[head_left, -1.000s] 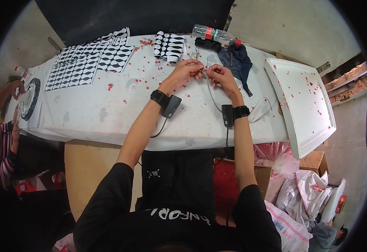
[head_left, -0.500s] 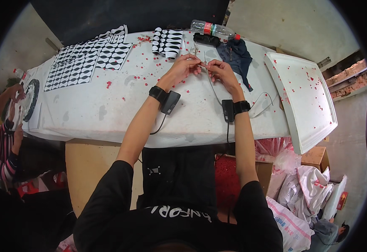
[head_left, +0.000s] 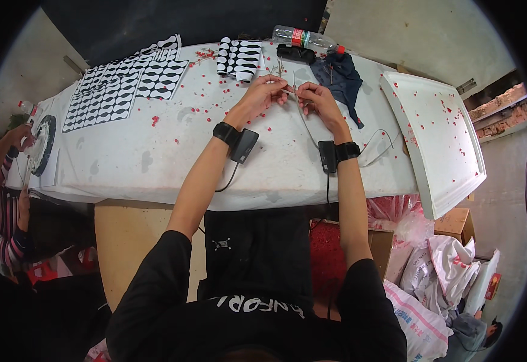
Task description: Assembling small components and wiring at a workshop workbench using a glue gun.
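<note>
My left hand (head_left: 261,98) is closed in a pinch above the white table, thumb and index finger meeting near a small red bit. Thin bare twigs (head_left: 280,68) stick up just beyond its fingertips. Close by on the right, my right hand (head_left: 320,104) pinches a thin grey wire (head_left: 303,123), which hangs in a curve toward the wrist. The wire's upper tip rises between the two hands. The fingertips nearly meet, and exactly what joins between them is too small to tell. Loose red berries (head_left: 208,121) lie scattered about.
Black-and-white patterned sheets (head_left: 103,99) lie at the left, a folded one (head_left: 239,58) ahead. A plastic bottle (head_left: 306,40), black case (head_left: 295,54) and dark cloth (head_left: 341,81) sit at the back. A white tray (head_left: 441,145) is at right. Another person's hand (head_left: 21,137) works far left.
My hands stay almost in place, with only slight finger movement. At the far left, the other person's hand has shifted a little.
</note>
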Demonstrator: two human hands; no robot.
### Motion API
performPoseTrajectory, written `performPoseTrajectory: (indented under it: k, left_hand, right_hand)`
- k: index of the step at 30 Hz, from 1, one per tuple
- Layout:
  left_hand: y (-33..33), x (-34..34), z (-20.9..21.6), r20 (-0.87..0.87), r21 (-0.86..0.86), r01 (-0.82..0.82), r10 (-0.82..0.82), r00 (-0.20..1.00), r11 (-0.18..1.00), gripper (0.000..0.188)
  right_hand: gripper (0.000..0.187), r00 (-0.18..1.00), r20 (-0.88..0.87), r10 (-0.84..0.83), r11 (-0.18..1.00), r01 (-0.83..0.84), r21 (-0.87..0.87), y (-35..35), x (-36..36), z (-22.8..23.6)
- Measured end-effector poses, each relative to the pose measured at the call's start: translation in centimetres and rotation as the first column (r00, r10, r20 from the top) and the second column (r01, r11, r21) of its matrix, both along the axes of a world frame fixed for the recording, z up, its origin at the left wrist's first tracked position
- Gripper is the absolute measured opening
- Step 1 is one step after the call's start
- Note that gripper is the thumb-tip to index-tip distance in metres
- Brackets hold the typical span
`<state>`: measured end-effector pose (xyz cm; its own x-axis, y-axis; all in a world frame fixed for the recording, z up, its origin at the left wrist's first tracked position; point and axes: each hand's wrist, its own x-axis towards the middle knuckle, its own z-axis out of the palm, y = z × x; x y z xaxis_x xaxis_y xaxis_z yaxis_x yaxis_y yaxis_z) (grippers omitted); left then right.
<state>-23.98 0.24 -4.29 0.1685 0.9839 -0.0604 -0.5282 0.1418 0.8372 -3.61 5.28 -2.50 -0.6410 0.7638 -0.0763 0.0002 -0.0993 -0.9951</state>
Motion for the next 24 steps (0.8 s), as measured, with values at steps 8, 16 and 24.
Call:
performPoseTrajectory:
  k: [8,16,24]
  left_hand:
    - [-0.4,0.4,0.6,-0.185,0.077,0.070,-0.055,0.981,0.995,0.022]
    - [-0.2,0.5,0.1,-0.125,0.058,0.017,-0.010,0.992,0.998,0.018]
    - [-0.6,0.5,0.5,-0.196,0.060,0.006,0.005,0.981,0.998,0.017]
  right_hand:
    - [0.013,0.999,0.039,-0.020,0.999,0.019,0.031,-0.2,0.0,0.5]
    - [0.011,0.995,0.102,0.007,0.999,-0.011,0.034,-0.5,0.0,0.8]
    - [0.012,0.993,0.099,0.059,0.998,-0.062,0.032,-0.7,0.0,1.0]
